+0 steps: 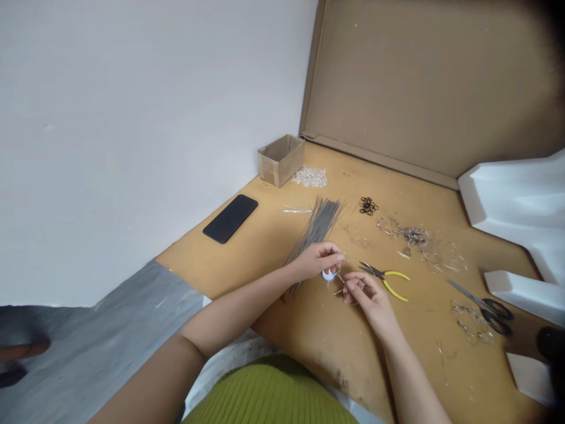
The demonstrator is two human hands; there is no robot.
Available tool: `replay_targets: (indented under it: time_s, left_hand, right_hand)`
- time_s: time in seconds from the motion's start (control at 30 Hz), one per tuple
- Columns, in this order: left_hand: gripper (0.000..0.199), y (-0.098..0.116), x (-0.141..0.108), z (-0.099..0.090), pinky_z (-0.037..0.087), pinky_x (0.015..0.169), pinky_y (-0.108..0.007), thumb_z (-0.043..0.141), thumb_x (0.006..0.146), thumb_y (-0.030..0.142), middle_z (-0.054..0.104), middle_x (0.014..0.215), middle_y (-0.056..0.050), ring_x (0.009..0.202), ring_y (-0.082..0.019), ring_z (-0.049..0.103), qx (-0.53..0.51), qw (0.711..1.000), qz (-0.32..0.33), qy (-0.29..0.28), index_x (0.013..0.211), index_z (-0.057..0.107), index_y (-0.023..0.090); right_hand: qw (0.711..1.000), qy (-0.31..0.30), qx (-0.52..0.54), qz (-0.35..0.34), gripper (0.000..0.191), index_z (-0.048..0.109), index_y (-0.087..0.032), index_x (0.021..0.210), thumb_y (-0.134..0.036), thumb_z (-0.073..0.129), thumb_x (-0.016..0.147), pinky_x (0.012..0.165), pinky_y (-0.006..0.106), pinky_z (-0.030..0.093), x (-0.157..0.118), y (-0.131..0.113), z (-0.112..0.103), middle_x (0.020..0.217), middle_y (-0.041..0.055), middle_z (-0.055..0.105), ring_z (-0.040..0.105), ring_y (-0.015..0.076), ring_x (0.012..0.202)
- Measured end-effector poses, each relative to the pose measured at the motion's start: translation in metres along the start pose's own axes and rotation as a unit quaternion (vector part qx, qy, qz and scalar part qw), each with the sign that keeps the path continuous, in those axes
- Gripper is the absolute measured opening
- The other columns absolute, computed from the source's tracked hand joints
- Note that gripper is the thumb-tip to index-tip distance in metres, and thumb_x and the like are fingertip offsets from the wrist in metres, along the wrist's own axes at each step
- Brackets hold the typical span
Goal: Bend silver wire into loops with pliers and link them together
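My left hand is closed in a pinch on a thin strand of wire. Just below its fingers shows a small rounded white-and-blue object; its kind is unclear. A light wire runs from there to my right hand, whose thumb and fingers also pinch it, with loose ends sticking out underneath. Under and behind my left hand lies a bundle of straight grey wires. Pliers with yellow handles rest open just beyond my right hand.
Farther back are a small cardboard box, a pile of clear beads, a black phone and black rings. To the right lie tangled wire pieces, scissors and white moulded foam. A cardboard panel stands behind.
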State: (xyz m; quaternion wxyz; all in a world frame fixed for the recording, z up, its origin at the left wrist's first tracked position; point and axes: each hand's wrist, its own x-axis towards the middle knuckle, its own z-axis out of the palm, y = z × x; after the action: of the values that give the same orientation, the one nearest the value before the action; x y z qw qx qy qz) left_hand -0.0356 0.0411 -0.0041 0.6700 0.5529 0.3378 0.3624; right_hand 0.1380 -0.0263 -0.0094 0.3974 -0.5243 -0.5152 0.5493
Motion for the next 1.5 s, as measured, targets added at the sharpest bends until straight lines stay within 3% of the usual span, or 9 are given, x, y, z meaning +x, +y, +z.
replay_targets:
  time_s: [0.47,0.7,0.83,0.97,1.07,1.17,1.27,1.4,1.5]
  left_hand:
    - [0.03,0.001,0.0,-0.004,0.04,0.049,-0.019,0.065,0.068,0.04,0.052,0.055,0.005,0.046,-0.006,0.049,0.009,0.999,-0.046,0.009,0.077,0.058,0.013]
    - [0.03,0.01,-0.006,-0.005,0.04,0.053,-0.02,0.064,0.07,0.041,0.053,0.058,0.004,0.052,-0.006,0.048,-0.006,0.997,-0.048,-0.056,0.074,0.056,0.013]
    - [0.031,0.026,-0.007,-0.024,0.04,0.057,-0.02,0.063,0.071,0.042,0.06,0.068,-0.001,0.06,-0.008,0.053,-0.038,0.999,-0.005,0.013,0.076,0.057,0.012]
    - [0.029,0.037,-0.007,-0.044,0.039,0.058,-0.021,0.061,0.072,0.041,0.06,0.068,0.0,0.058,-0.007,0.053,-0.072,0.993,0.033,0.082,0.072,0.055,0.013]
    - [0.026,0.04,-0.006,-0.053,0.035,0.054,-0.02,0.061,0.072,0.038,0.053,0.057,0.004,0.051,-0.005,0.046,-0.087,0.986,0.055,0.132,0.071,0.053,0.014]
    - [0.026,0.041,-0.005,-0.062,0.031,0.051,-0.019,0.063,0.071,0.036,0.045,0.05,0.006,0.047,-0.004,0.04,-0.111,0.975,0.067,0.179,0.066,0.051,0.014]
    - [0.025,0.045,-0.005,-0.073,0.03,0.049,-0.018,0.064,0.071,0.035,0.042,0.051,0.006,0.047,-0.004,0.038,-0.168,0.964,0.079,0.188,0.067,0.05,0.014]
    - [0.026,0.05,-0.009,-0.076,0.027,0.047,-0.017,0.062,0.072,0.035,0.042,0.051,0.007,0.045,-0.003,0.037,-0.176,0.967,0.079,0.167,0.066,0.048,0.014]
    - [0.024,0.048,-0.012,-0.061,0.027,0.047,-0.019,0.064,0.07,0.035,0.045,0.046,0.006,0.042,-0.004,0.037,-0.085,0.996,0.007,0.02,0.069,0.053,0.014]
  right_hand:
    - [0.995,0.0,-0.094,0.01,0.031,0.061,-0.017,0.071,-0.048,0.063,0.071,0.057,0.025,0.041,0.0,0.0,0.007,0.056,0.0002,0.06,0.051,0.0119,0.053]
    - [0.993,-0.019,-0.115,-0.008,0.038,0.068,-0.017,0.083,-0.053,0.057,0.075,0.064,0.03,0.047,-0.002,-0.004,-0.007,0.066,0.0039,0.066,0.059,0.0178,0.064]
    - [0.984,0.126,-0.125,0.001,0.038,0.069,-0.017,0.08,-0.053,0.06,0.072,0.062,0.031,0.049,0.005,-0.011,-0.021,0.068,0.0058,0.067,0.061,0.0185,0.062]
    - [0.942,0.124,-0.307,-0.051,0.032,0.07,-0.018,0.084,-0.046,0.057,0.075,0.066,0.033,0.051,0.031,-0.028,-0.033,0.078,0.0081,0.072,0.065,0.0215,0.069]
    - [0.8,0.05,-0.588,-0.113,0.026,0.071,-0.024,0.09,-0.034,0.048,0.081,0.069,0.029,0.05,0.059,-0.048,-0.048,0.091,0.004,0.072,0.067,0.0198,0.077]
    - [0.744,0.098,-0.654,-0.098,0.028,0.071,-0.021,0.089,-0.028,0.046,0.079,0.067,0.035,0.048,0.084,-0.067,-0.062,0.094,0.01,0.072,0.066,0.0267,0.08]
    - [0.717,0.085,-0.685,-0.097,0.027,0.072,-0.022,0.086,-0.028,0.047,0.079,0.064,0.034,0.045,0.101,-0.075,-0.061,0.088,0.01,0.072,0.066,0.0271,0.076]
    - [0.707,0.007,-0.694,-0.134,0.024,0.071,-0.026,0.085,-0.027,0.047,0.08,0.065,0.026,0.043,0.117,-0.074,-0.029,0.089,0.0031,0.073,0.065,0.0201,0.078]
    - [0.698,-0.032,-0.696,-0.164,0.027,0.069,-0.026,0.089,-0.025,0.043,0.084,0.065,0.024,0.042,0.134,-0.074,0.007,0.093,0.0024,0.072,0.064,0.0181,0.083]
